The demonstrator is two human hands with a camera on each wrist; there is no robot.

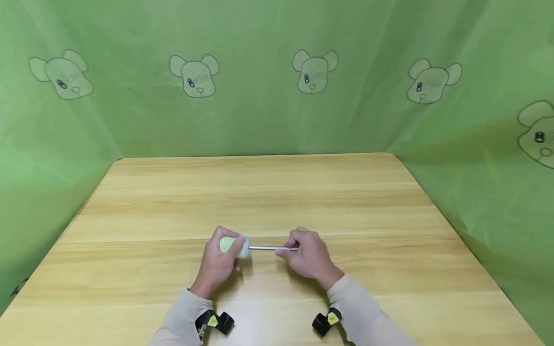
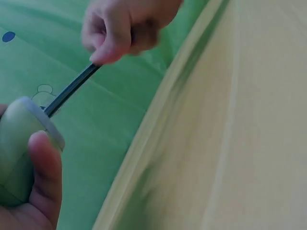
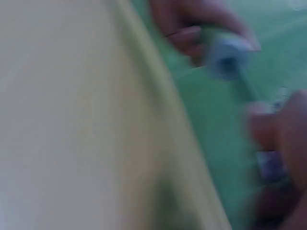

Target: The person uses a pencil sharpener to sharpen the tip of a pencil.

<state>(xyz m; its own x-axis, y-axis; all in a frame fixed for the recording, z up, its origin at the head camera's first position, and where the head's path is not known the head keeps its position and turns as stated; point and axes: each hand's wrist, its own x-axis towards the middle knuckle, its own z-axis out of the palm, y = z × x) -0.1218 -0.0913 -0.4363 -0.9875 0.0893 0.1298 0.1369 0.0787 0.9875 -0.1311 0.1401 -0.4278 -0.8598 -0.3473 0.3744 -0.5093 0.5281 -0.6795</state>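
Note:
A screwdriver with a short, thick pale green handle (image 1: 228,244) and a light blue collar lies level between both hands above the table. My left hand (image 1: 216,262) grips the handle, thumb along its near side. Out to the right runs its thin metal shaft (image 1: 263,248), and my right hand (image 1: 310,255) pinches the far end between thumb and fingers. Those fingers hide the shaft's tip. In the left wrist view the collar (image 2: 42,120) and the bare shaft show clearly. The right wrist view is blurred, with the collar (image 3: 228,57) facing the camera.
Beneath the hands spreads a wood-grain table (image 1: 268,197). Green cloth (image 1: 255,125) printed with bear-like heads hangs along its back and sides. A black wrist camera (image 1: 224,323) sits at the left sleeve, another wrist camera (image 1: 321,324) at the right one.

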